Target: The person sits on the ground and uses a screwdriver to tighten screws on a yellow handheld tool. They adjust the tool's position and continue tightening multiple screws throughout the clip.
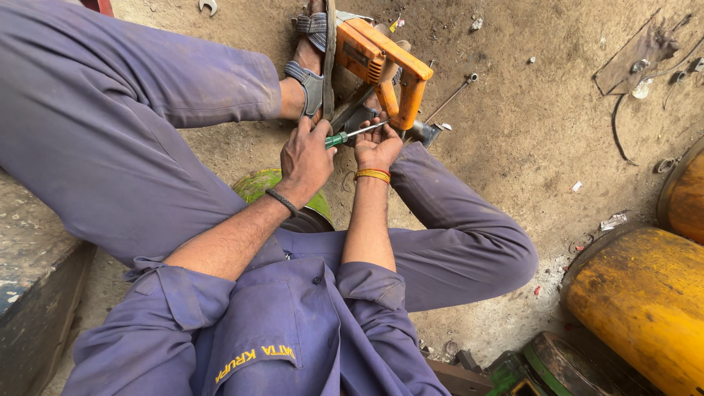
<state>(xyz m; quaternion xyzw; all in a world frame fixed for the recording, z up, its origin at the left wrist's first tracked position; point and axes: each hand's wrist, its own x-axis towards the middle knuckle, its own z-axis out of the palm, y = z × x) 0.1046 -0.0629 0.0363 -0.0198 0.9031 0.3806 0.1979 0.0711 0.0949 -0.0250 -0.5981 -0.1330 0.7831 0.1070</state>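
My left hand point(306, 158) grips the green handle of a screwdriver point(350, 135), whose thin shaft points right toward an orange power tool point(378, 62). My right hand point(378, 147) rests its fingertips against the tool's lower dark part, just under the orange grip. A sandalled foot point(312, 55) presses against the left side of the tool, which lies on the dirt floor. A black band circles my left wrist and orange-red bangles my right wrist.
A green round container point(260, 183) sits under my left forearm. Yellow cylinders point(645, 293) lie at the right. A thin metal rod point(451, 95) and small scraps lie on the dirt beyond the tool. A dark bench edge point(37, 293) runs along the left.
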